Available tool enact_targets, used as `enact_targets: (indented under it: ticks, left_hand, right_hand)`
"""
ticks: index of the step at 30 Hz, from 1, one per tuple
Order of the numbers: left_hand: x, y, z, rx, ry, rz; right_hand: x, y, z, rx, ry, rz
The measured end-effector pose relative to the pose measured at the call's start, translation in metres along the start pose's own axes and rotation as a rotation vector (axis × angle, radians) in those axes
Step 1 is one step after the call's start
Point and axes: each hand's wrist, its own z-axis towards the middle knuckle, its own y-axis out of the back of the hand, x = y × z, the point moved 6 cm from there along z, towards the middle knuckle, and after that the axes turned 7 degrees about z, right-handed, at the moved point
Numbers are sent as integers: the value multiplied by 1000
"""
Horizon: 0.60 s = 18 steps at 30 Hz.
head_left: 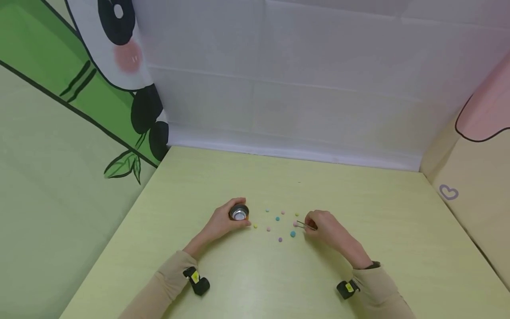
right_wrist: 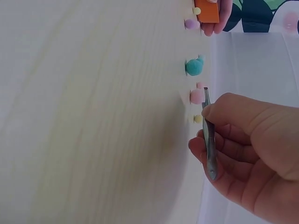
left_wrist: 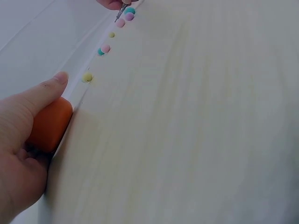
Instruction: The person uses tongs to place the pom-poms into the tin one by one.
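My left hand (head_left: 224,220) curls its thumb and fingers round a small cup (head_left: 239,212), metallic inside and orange outside, on the table. The orange side also shows in the left wrist view. In my right hand (head_left: 328,230) a pair of metal tweezers (right_wrist: 210,140) is pinched between thumb and fingers. The tweezer tips are at a pink pompom (head_left: 295,223), overlapping it in the head view. Between the hands lie several small pompoms, among them a blue one (head_left: 292,234), a purple one (head_left: 280,239) and a yellow one (head_left: 255,226) close to the left thumb.
The pale yellow table (head_left: 247,274) carries all of this. A white sheet (head_left: 295,110) hangs along its back edge, and printed panels stand at both sides. Each sleeve has a small black camera (head_left: 201,285) strapped at the wrist.
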Motion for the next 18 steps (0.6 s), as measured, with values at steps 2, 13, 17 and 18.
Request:
enact_targets:
  ticks: [2,13,17,18]
  left_hand:
    - [0,-1,1,3,4,-7]
    - [-6,-9,10,-13,14,1]
    - [-10,-11,14,-21,15,-9]
    - [-11,-12,14,-21,15,-7]
  right_hand:
    - [-1,0,1,9,-5,-2]
    - [-14,7,9,34,35,-23]
    - [-20,10,12,33,42,-30]
    - [-21,11,12,34,42,-31]
